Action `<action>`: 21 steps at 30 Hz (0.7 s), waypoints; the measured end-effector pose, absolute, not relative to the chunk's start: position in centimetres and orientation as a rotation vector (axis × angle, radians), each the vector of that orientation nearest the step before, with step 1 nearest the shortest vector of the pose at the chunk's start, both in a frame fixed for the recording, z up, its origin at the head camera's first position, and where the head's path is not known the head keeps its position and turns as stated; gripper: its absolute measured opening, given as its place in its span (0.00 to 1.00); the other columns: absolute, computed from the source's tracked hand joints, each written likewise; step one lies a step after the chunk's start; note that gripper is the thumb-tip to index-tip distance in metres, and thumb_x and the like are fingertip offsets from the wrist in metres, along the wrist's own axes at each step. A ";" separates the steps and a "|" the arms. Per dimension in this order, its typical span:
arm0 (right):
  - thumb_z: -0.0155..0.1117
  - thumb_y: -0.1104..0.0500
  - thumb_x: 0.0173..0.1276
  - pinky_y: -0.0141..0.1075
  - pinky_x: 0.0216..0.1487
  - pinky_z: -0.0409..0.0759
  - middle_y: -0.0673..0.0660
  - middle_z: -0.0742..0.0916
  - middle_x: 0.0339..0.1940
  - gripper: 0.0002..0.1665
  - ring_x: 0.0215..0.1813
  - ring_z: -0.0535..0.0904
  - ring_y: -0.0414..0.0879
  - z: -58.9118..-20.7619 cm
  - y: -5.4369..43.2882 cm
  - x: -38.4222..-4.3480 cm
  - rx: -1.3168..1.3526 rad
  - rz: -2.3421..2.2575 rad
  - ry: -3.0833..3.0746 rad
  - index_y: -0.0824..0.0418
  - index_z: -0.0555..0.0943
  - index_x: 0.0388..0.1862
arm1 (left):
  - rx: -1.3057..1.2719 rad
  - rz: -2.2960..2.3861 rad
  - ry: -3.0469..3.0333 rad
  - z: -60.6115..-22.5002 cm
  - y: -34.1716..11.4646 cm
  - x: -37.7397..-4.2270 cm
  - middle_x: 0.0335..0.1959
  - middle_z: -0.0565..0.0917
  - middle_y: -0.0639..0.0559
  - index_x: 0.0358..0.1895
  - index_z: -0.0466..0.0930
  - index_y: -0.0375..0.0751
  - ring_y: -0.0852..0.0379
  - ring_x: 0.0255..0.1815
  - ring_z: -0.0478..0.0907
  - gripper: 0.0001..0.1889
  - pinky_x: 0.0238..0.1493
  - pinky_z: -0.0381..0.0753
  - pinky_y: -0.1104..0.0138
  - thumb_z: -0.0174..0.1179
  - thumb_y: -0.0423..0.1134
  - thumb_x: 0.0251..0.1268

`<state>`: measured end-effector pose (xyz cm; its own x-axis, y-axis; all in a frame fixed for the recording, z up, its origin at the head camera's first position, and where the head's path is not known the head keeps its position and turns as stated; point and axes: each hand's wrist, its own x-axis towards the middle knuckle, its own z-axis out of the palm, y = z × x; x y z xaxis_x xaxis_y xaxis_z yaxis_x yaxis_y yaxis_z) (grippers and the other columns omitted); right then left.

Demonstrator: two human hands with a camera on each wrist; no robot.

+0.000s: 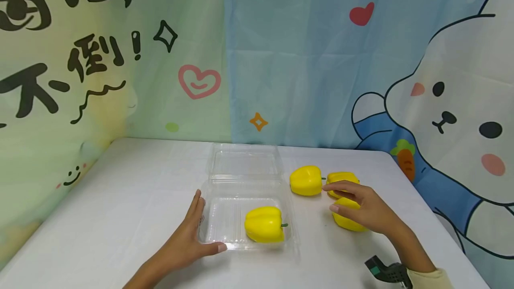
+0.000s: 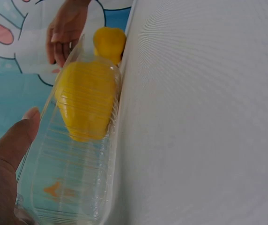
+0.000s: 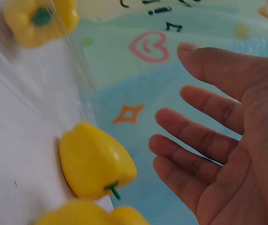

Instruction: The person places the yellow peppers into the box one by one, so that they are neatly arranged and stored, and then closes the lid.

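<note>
A clear plastic clamshell box [image 1: 225, 217] lies with its lid [image 1: 245, 162] folded back on the white table. Inside its right half is one yellow bell pepper [image 1: 263, 225], stem to the right. My left hand [image 1: 186, 235] rests against the box's left side, thumb along the front rim and fingers extended. Over the loose peppers on the right hovers my right hand [image 1: 369, 206], fingers spread and gently bent, holding nothing. Beneath and beside it sit a near pepper [image 1: 348, 215], a partly hidden pepper [image 1: 342, 176] and a left pepper [image 1: 306, 180].
A white cloth covers the table [image 1: 120, 217]. Behind it hangs a printed curtain [image 1: 289, 79] with cartoon figures and lettering. A dark strap with a device [image 1: 387, 272] is on my right wrist, next to a pale sleeve [image 1: 429, 278].
</note>
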<state>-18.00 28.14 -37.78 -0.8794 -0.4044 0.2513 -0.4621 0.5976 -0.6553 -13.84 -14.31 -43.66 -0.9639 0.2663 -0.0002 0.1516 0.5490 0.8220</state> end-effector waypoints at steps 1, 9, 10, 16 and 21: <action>0.68 0.57 0.66 0.45 0.56 0.77 0.57 0.81 0.59 0.22 0.58 0.79 0.53 -37.8 28.5 -18.1 0.721 1.149 -2.747 0.58 0.80 0.58 | 0.360 1.386 2.656 -43.6 -14.3 -13.9 0.79 0.28 0.51 0.78 0.36 0.35 0.40 0.74 0.53 0.68 0.71 0.49 0.46 0.76 0.59 0.43; 0.68 0.59 0.66 0.22 0.54 0.70 0.57 0.82 0.57 0.21 0.58 0.73 0.29 -38.3 31.3 -19.0 0.649 1.078 -2.724 0.60 0.80 0.58 | 0.357 1.391 2.659 -43.7 -14.2 -13.8 0.79 0.29 0.52 0.78 0.36 0.35 0.40 0.74 0.55 0.68 0.71 0.49 0.45 0.76 0.58 0.42; 0.68 0.60 0.66 0.21 0.54 0.69 0.57 0.82 0.57 0.21 0.58 0.71 0.26 -38.4 31.7 -19.1 0.648 1.073 -2.712 0.61 0.80 0.58 | 0.358 1.396 2.658 -43.7 -14.2 -13.8 0.79 0.29 0.52 0.78 0.36 0.35 0.40 0.74 0.55 0.68 0.71 0.49 0.45 0.76 0.58 0.43; 0.67 0.64 0.66 0.18 0.52 0.69 0.62 0.82 0.57 0.20 0.57 0.67 0.21 -38.8 33.8 -19.5 0.637 1.102 -2.649 0.65 0.79 0.57 | 0.368 1.379 2.666 -43.8 -14.3 -13.9 0.78 0.28 0.54 0.77 0.36 0.34 0.44 0.77 0.41 0.68 0.71 0.46 0.45 0.75 0.59 0.43; 0.65 0.63 0.68 0.18 0.51 0.71 0.65 0.81 0.58 0.20 0.56 0.70 0.21 -38.9 35.0 -19.3 0.568 1.153 -2.681 0.68 0.78 0.58 | 0.373 1.380 2.674 -43.8 -14.4 -13.8 0.78 0.28 0.53 0.78 0.36 0.34 0.43 0.77 0.44 0.68 0.71 0.47 0.45 0.75 0.60 0.42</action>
